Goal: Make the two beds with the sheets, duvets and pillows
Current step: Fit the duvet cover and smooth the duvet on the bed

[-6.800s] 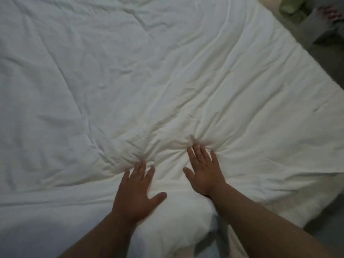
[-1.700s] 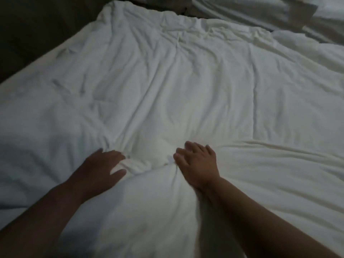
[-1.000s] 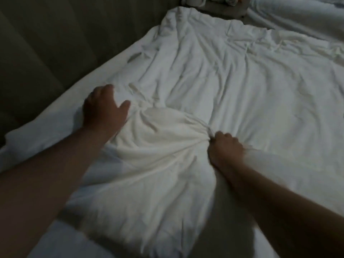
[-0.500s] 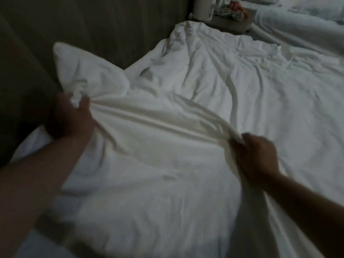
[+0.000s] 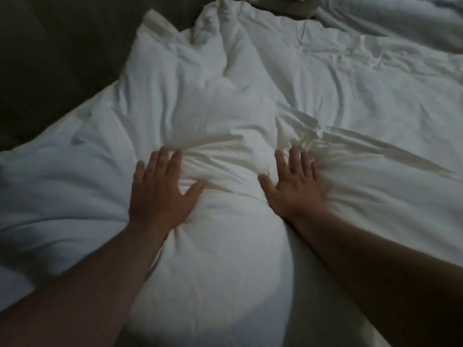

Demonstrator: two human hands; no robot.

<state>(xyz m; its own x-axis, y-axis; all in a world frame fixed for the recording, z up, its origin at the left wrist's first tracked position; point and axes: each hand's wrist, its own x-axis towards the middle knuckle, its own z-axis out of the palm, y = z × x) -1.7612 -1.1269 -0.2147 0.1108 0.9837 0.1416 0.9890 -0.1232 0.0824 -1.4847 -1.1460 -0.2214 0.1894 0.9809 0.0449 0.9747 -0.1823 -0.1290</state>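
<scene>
White duvet (image 5: 250, 116) lay across the near bed and filled most of the view. Heavily rumpled: deep folds ran up to a bunched, raised corner at the top left, finer creases fanned toward the right. A rounded, puffed mound of it sat low in the middle, between the two forearms.

Left hand (image 5: 160, 194) lay palm down on the left flank of the mound, fingers straight and a little spread, thumb out to the side. It pressed on the cloth and gripped nothing. Fingertips slightly blurred.

Right hand (image 5: 294, 189) lay the same way on the right flank: flat, fingers splayed, thumb pointing inward, pressing on the duvet. Cloth gathered into tight pleats just beyond its fingertips. The hands were apart, with the mound's crest between them.

Light was dim. A dark panel (image 5: 57, 51) stood along the left of the bed, touching the duvet's edge. White bedding of a second bed (image 5: 390, 18) showed at the top right, with a brownish surface (image 5: 283, 6) between the beds, cut off by the frame.
</scene>
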